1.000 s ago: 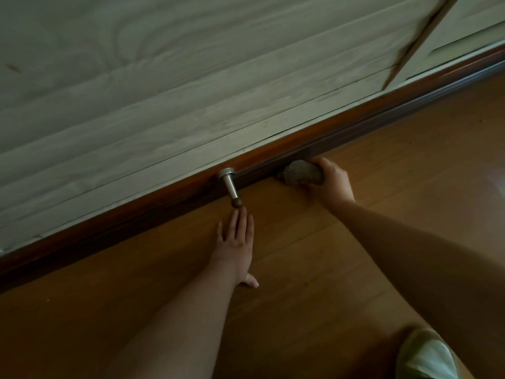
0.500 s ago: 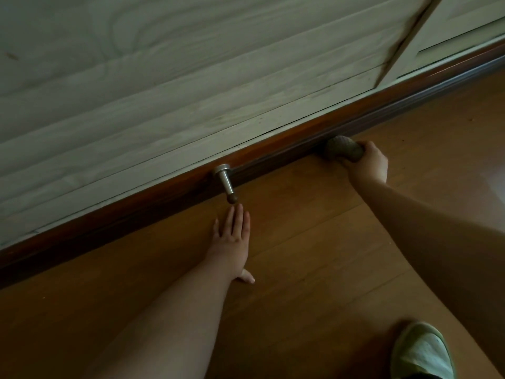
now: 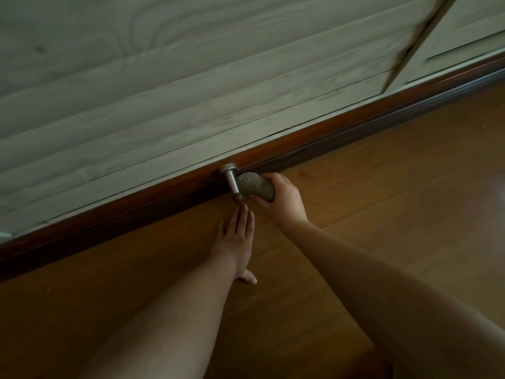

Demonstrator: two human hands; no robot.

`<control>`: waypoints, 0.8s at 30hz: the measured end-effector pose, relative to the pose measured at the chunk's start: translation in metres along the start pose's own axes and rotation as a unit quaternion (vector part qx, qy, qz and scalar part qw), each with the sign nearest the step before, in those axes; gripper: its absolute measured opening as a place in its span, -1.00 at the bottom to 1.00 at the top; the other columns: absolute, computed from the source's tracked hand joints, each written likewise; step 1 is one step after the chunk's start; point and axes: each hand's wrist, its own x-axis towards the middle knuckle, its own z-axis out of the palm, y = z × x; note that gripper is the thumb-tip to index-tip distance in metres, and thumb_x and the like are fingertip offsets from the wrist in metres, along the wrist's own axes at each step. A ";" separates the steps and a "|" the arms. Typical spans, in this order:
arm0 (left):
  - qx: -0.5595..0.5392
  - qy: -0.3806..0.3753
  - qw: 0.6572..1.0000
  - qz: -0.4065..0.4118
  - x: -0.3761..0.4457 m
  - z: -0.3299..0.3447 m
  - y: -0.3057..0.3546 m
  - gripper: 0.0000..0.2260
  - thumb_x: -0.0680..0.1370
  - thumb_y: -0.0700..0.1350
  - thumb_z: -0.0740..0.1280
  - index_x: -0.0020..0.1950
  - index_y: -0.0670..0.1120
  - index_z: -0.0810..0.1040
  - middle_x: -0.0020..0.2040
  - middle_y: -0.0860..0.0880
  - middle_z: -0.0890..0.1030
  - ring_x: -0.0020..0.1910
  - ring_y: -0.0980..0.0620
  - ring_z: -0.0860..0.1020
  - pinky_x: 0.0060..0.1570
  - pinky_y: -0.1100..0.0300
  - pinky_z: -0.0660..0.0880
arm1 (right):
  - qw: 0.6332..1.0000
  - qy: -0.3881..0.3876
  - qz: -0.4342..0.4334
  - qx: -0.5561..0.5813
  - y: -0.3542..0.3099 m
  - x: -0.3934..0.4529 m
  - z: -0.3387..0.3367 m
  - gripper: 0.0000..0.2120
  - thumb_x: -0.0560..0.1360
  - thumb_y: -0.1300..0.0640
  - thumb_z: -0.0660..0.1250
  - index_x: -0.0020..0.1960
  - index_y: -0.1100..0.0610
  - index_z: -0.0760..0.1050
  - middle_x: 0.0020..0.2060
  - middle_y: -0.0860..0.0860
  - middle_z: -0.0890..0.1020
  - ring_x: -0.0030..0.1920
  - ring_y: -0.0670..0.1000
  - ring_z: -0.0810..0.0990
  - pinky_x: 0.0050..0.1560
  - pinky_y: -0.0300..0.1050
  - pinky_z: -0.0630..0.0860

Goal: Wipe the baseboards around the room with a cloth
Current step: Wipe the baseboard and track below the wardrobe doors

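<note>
We see a bunched grey textured cloth (image 3: 255, 188) pressed against the dark reddish-brown baseboard (image 3: 314, 143), which runs diagonally along the wall's foot.

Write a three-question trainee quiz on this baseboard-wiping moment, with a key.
1. True or false: the left hand grips the cloth.
2. Which thing does the cloth sit right beside? A) a shoe B) the metal door stopper C) a bucket
3. Fill in: the right hand holds the cloth against the dark ____.

Key: 1 false, it lies flat on the wooden floor; 2 B; 3 baseboard.
</note>
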 end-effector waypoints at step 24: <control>-0.010 -0.011 1.000 -0.007 0.002 0.000 0.003 0.33 0.33 0.33 0.50 0.49 -0.19 -0.51 0.48 -0.23 -0.53 0.49 -0.27 -0.45 0.52 -0.28 -0.17 | 0.974 0.156 0.162 -0.022 0.070 0.029 -0.151 -0.53 0.43 -0.04 0.50 0.25 0.10 0.47 0.11 0.01 0.59 0.11 -0.01 0.56 0.14 -0.07 0.54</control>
